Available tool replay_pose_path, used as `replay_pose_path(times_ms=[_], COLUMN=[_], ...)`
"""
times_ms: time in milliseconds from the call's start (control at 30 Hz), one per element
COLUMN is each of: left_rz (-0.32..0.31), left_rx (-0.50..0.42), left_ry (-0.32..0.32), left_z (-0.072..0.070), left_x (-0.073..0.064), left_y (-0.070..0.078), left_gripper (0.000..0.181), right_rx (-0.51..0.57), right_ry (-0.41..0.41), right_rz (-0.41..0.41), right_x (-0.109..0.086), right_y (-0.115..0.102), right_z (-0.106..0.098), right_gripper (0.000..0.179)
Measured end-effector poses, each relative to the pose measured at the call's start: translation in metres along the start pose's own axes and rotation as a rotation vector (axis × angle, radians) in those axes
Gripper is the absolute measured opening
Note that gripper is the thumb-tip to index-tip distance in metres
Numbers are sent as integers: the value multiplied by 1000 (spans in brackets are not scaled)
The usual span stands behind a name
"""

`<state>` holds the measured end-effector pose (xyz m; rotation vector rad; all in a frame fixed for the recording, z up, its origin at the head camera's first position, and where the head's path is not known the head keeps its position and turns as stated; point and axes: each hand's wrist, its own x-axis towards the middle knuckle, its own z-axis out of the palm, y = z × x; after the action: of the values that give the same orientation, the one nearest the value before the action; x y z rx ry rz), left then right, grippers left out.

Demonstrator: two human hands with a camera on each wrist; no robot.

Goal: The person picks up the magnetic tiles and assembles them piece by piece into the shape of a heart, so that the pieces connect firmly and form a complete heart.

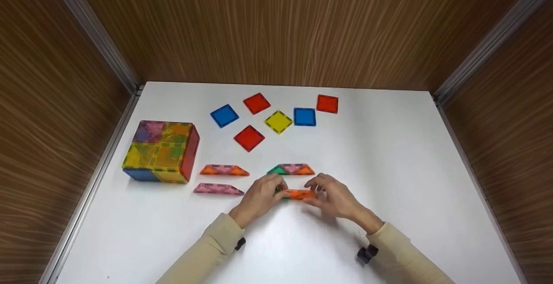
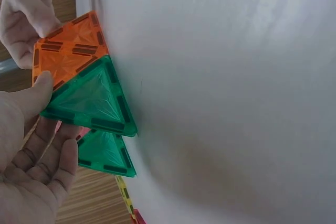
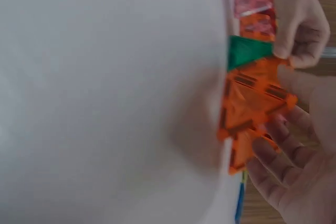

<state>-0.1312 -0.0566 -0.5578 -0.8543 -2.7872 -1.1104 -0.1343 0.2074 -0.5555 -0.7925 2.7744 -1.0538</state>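
Note:
A row of see-through triangular magnetic tiles (image 1: pixel 298 194), green and orange, stands upright on the table. My left hand (image 1: pixel 261 193) pinches the row at its left part; in the left wrist view the thumb lies over the join of the orange tile (image 2: pixel 65 59) and green tile (image 2: pixel 97 95). At the other end my right hand (image 1: pixel 337 195) holds the orange tile (image 3: pixel 252 100), thumb at the near face and fingers behind, partly hidden. Just behind stands a similar green, pink and orange row (image 1: pixel 293 170).
An orange-and-pink row (image 1: pixel 224 170) and a pink row (image 1: pixel 218 189) stand to the left. Beyond them is a box built of coloured tiles (image 1: pixel 160 152). Several loose squares lie farther back, among them a yellow one (image 1: pixel 278 122) and a red one (image 1: pixel 249 138). Wood-grain panels (image 1: pixel 276 29) border the table.

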Motion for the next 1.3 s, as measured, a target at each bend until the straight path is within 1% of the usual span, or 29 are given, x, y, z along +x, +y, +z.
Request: replay_pose_path(times_ms=[67,200,367,467,600,667,767,867,967,1100,1167,1300], left_rz=[9,14,-11,-28,-52,-58,-56,-46,-34,-20,-22,-32], left_rx=[-5,-16,-23,-26,-29,-25,-21,-18,-15,-24,-28,-27], left_ry=[9,19,1,-11,-23,-28,-34,-27,-16,-18,-24,-46], left_z=[1,2,3,2,1,1,0,-1,-1,0,0,0], left_x=[0,-1,-1,-1,-1,-1,-2,-2,-2,-3,-2,-2], left_y=[0,-1,-1,-1,0,1,0,0,0,0,-1,0], left_gripper=[17,15,15,15,14,15,15,15,15,15,14,13], right_rx=[9,25,-64,-126,-176,-195,-209,-238,-267,-247,-232,-267], right_ry=[-6,43,110,128,136,125,95,66,34,-10,-26,-63], right_rz=[25,83,161,189,217,244,309,362,405,470,484,464], right_x=[2,12,33,49,71,83,101,119,133,148,155,162], right_y=[3,19,49,67,89,97,108,116,120,121,119,119], right_z=[-10,-31,-48,-52,-56,-58,-60,-63,-66,-69,-70,-71], right_gripper=[38,42,44,46,49,50,52,54,55,59,60,61])
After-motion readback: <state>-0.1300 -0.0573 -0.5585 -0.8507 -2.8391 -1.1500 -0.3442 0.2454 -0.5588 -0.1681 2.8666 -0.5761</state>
